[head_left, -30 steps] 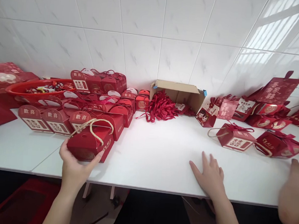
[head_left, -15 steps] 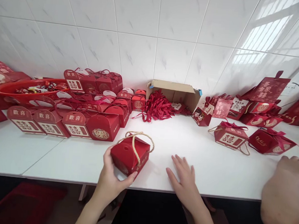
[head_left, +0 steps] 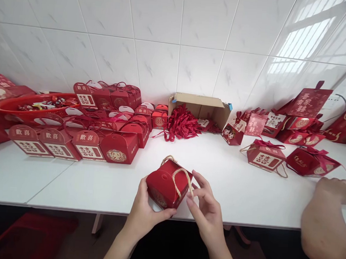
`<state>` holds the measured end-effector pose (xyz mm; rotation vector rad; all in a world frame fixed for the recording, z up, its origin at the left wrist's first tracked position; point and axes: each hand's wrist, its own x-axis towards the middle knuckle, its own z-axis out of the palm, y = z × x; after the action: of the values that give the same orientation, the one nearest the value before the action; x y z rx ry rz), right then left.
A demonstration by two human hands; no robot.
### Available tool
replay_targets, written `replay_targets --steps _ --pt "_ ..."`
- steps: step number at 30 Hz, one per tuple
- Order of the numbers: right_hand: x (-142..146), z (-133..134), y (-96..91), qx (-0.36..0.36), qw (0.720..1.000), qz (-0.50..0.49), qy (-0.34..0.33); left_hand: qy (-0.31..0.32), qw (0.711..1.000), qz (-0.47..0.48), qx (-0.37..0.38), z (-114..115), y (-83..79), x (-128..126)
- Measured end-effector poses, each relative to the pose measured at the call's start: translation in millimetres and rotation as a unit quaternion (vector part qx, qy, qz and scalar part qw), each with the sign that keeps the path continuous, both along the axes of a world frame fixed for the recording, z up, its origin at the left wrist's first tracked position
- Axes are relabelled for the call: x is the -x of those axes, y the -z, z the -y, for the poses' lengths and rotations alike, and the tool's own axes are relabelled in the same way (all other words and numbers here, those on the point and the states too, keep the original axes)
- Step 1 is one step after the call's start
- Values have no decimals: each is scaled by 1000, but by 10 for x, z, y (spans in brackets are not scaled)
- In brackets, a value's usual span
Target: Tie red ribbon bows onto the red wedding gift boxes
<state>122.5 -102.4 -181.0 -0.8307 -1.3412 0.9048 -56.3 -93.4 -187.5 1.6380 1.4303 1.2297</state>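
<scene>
A red gift box (head_left: 165, 178) with a twisted cream rope handle (head_left: 184, 173) is tilted near the table's front edge. My left hand (head_left: 145, 212) grips it from the left side, thumb along the lower front and fingers round the far side. At the box's right, my right hand (head_left: 209, 207) has its thumb and index finger pinched at the lower end of one rope loop, the other fingers bent beside the box wall. The rope loops lie folded over the box top.
Rows of red boxes (head_left: 118, 145) stand left, before a red basin (head_left: 11, 106) of sweets. A cardboard box (head_left: 198, 99) at the wall spills red ribbons (head_left: 182, 124). Finished-looking boxes (head_left: 266, 155) sit right. Another person's hand (head_left: 331, 192) rests at the right edge.
My left hand has moved the gift box right. My right hand has lifted from the tabletop and come to the rope handle, whose loops now lie lower over the box.
</scene>
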Motion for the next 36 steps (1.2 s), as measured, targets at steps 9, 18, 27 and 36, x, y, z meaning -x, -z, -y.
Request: replay_targets --steps 9,18,27,36 --pt "-493 -311 -163 -106 992 18 65 -14 999 -27 -34 6 6 32" --pt "165 -1860 -18 -41 906 418 44 15 999 17 -43 -9 158 91" --pt "411 -2060 99 -41 838 542 38 19 998 3 -53 11 196 105" --pt "400 -2056 105 -55 834 549 24 25 999 8 -29 48 74 84"
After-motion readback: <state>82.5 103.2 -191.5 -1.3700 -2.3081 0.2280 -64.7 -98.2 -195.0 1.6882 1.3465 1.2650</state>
